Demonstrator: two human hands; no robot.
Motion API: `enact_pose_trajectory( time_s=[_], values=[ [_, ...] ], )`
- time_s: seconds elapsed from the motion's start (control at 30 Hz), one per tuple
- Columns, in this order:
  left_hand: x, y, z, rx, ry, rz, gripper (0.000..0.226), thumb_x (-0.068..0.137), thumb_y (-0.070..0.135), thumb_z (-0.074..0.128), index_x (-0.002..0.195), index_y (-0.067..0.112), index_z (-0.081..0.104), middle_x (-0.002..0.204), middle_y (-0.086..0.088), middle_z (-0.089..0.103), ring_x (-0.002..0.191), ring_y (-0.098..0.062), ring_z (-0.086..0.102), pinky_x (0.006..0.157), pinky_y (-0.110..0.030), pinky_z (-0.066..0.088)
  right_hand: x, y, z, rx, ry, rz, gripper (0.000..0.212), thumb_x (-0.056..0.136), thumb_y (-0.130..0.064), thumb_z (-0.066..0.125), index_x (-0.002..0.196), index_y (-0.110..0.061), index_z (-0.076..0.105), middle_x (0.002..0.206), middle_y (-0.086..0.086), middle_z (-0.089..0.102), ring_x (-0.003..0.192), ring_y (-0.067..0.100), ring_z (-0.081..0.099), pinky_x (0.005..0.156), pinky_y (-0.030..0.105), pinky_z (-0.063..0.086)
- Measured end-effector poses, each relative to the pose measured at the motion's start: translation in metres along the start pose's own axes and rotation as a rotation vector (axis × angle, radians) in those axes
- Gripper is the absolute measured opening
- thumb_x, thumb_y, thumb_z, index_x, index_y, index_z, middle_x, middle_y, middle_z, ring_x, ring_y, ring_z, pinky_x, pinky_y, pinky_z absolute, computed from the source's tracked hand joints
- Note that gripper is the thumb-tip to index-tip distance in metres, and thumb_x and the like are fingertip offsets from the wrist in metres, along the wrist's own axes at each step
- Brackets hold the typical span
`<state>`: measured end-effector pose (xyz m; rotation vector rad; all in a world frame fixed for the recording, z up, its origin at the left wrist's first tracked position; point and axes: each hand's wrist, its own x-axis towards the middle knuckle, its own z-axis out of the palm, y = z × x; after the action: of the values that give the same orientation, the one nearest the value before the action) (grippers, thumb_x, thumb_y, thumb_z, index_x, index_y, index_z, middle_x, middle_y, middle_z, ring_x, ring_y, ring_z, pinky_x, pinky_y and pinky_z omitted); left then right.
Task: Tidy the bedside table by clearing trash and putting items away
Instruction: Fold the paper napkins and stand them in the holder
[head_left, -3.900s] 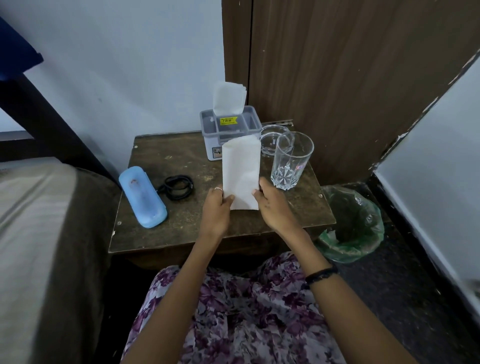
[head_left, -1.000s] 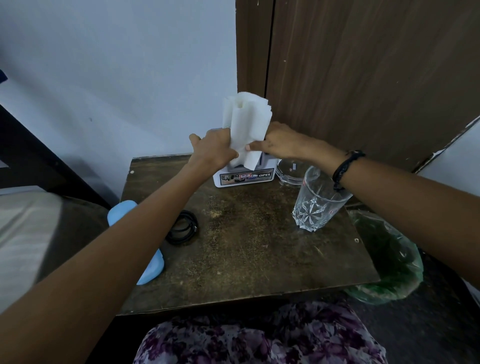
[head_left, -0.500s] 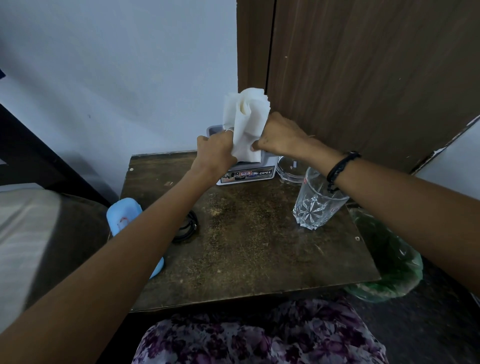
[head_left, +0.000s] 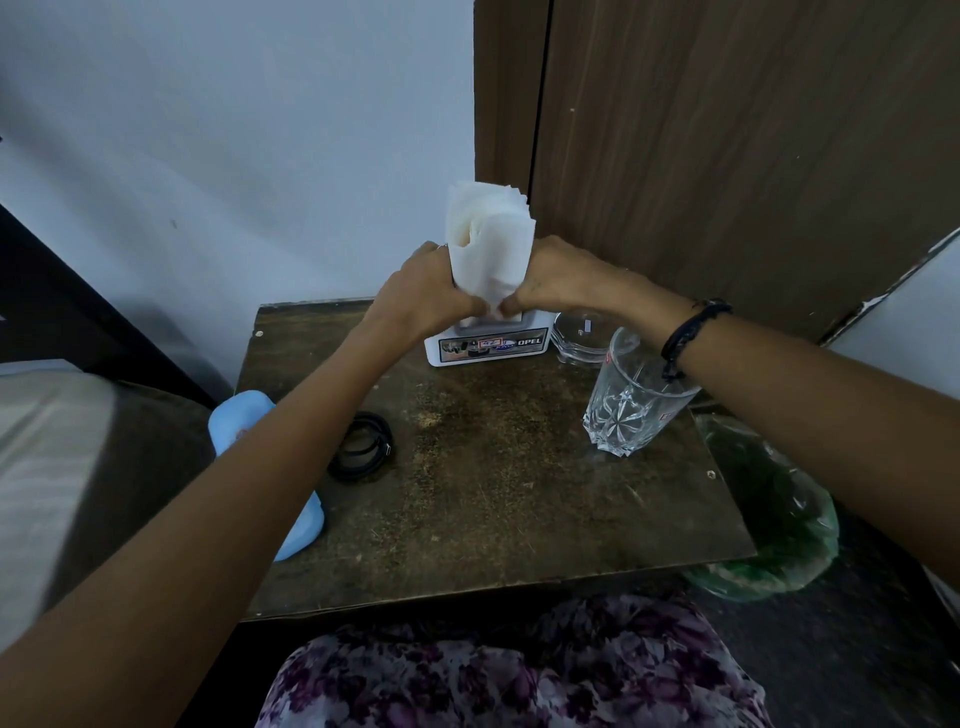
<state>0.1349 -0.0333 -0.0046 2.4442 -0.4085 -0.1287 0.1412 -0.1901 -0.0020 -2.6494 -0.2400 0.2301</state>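
A bunch of white tissues (head_left: 490, 244) stands upright over the grey and white tissue box (head_left: 487, 344) at the back of the dark wooden bedside table (head_left: 498, 509). My left hand (head_left: 423, 296) grips the tissues from the left and my right hand (head_left: 553, 278) grips them from the right, both pinching the lower end just above the box's opening. The opening itself is hidden behind my hands.
A cut-glass tumbler (head_left: 631, 405) stands at the table's right, a small glass dish (head_left: 582, 335) behind it. A blue case (head_left: 244, 421) and a coiled black cable (head_left: 361, 452) lie at the left. A green plastic bag (head_left: 769, 514) sits on the floor, right. Bed at left.
Since 3.9 s ago both hands carried the folded tissue from the table's front up to the box. In the last second the hands have closed tighter around the tissues' lower end.
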Motion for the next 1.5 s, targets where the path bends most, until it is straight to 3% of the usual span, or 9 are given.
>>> enact_pose_trajectory(
  time_s=[0.17, 0.3, 0.5, 0.7, 0.87, 0.97, 1.17, 1.3, 1.5],
  values=[
    [0.010, 0.002, -0.010, 0.153, -0.081, -0.045, 0.044, 0.077, 0.018, 0.070, 0.114, 0.001, 0.056, 0.112, -0.019, 0.061, 0.097, -0.033, 0.056, 0.081, -0.036, 0.045, 0.003, 0.005, -0.011, 0.076, 0.043, -0.013, 0.045, 0.075, -0.023, 0.075, 0.116, -0.009, 0.063, 0.112, 0.010, 0.067, 0.102, 0.023, 0.061, 0.091, 0.033, 0.049],
    [0.017, 0.000, -0.006, 0.257, 0.001, -0.066, 0.036, 0.078, 0.019, 0.068, 0.107, 0.000, 0.058, 0.107, -0.019, 0.064, 0.094, -0.036, 0.059, 0.076, -0.036, 0.046, 0.000, 0.006, -0.008, 0.057, 0.067, -0.004, 0.034, 0.074, -0.022, 0.077, 0.099, -0.001, 0.067, 0.086, 0.009, 0.068, 0.075, 0.017, 0.061, 0.075, 0.031, 0.050],
    [0.020, 0.006, -0.003, 0.389, -0.018, -0.036, 0.035, 0.078, 0.022, 0.069, 0.104, 0.002, 0.059, 0.104, -0.019, 0.065, 0.093, -0.036, 0.061, 0.072, -0.035, 0.043, -0.006, 0.007, 0.004, -0.028, 0.068, -0.071, 0.049, 0.072, -0.023, 0.077, 0.113, -0.002, 0.060, 0.107, 0.013, 0.065, 0.093, 0.026, 0.061, 0.084, 0.040, 0.051],
    [0.023, 0.005, -0.013, 0.235, -0.137, -0.047, 0.059, 0.074, 0.036, 0.074, 0.122, 0.010, 0.052, 0.118, -0.011, 0.061, 0.098, -0.029, 0.056, 0.089, -0.041, 0.048, -0.008, 0.004, -0.012, 0.166, 0.047, -0.035, 0.042, 0.078, -0.024, 0.072, 0.116, -0.011, 0.061, 0.100, 0.000, 0.061, 0.088, 0.014, 0.056, 0.061, 0.013, 0.040],
    [0.020, -0.002, -0.016, 0.106, -0.091, -0.064, 0.038, 0.083, 0.026, 0.066, 0.111, 0.003, 0.054, 0.111, -0.014, 0.063, 0.097, -0.032, 0.061, 0.090, -0.042, 0.049, -0.009, 0.010, -0.021, 0.271, 0.142, -0.017, 0.028, 0.080, -0.018, 0.071, 0.104, -0.004, 0.068, 0.092, 0.002, 0.064, 0.082, 0.013, 0.060, 0.059, 0.010, 0.041],
    [0.017, -0.006, -0.011, 0.181, 0.012, -0.067, 0.024, 0.083, 0.028, 0.066, 0.089, 0.007, 0.056, 0.100, -0.015, 0.065, 0.091, -0.030, 0.060, 0.075, -0.034, 0.044, -0.008, 0.011, -0.016, 0.254, 0.148, -0.023, 0.027, 0.079, -0.018, 0.073, 0.100, 0.000, 0.069, 0.092, 0.006, 0.067, 0.080, 0.015, 0.063, 0.061, 0.016, 0.044],
    [0.016, -0.002, -0.007, 0.248, 0.050, -0.033, 0.034, 0.082, 0.027, 0.068, 0.100, -0.002, 0.064, 0.104, -0.018, 0.065, 0.094, -0.033, 0.059, 0.071, -0.030, 0.037, -0.011, 0.014, -0.011, 0.218, 0.144, -0.027, 0.020, 0.080, -0.021, 0.072, 0.068, -0.013, 0.059, 0.069, 0.002, 0.061, 0.062, 0.014, 0.057, 0.060, 0.025, 0.041],
    [0.016, -0.004, -0.009, 0.252, 0.026, -0.031, 0.034, 0.082, 0.027, 0.067, 0.099, -0.002, 0.063, 0.103, -0.018, 0.065, 0.086, -0.030, 0.056, 0.071, -0.030, 0.036, -0.012, 0.008, -0.012, 0.234, 0.129, -0.007, 0.025, 0.081, -0.024, 0.071, 0.097, -0.006, 0.066, 0.084, 0.003, 0.063, 0.073, 0.014, 0.060, 0.067, 0.026, 0.047],
    [0.017, 0.001, -0.007, 0.252, 0.001, -0.065, 0.028, 0.080, 0.025, 0.071, 0.093, 0.000, 0.065, 0.102, -0.019, 0.067, 0.093, -0.034, 0.061, 0.076, -0.033, 0.043, -0.013, 0.005, -0.006, 0.195, 0.174, 0.021, 0.034, 0.084, -0.021, 0.068, 0.059, -0.019, 0.045, 0.061, -0.005, 0.048, 0.056, 0.005, 0.044, 0.051, 0.022, 0.031]
  ],
)
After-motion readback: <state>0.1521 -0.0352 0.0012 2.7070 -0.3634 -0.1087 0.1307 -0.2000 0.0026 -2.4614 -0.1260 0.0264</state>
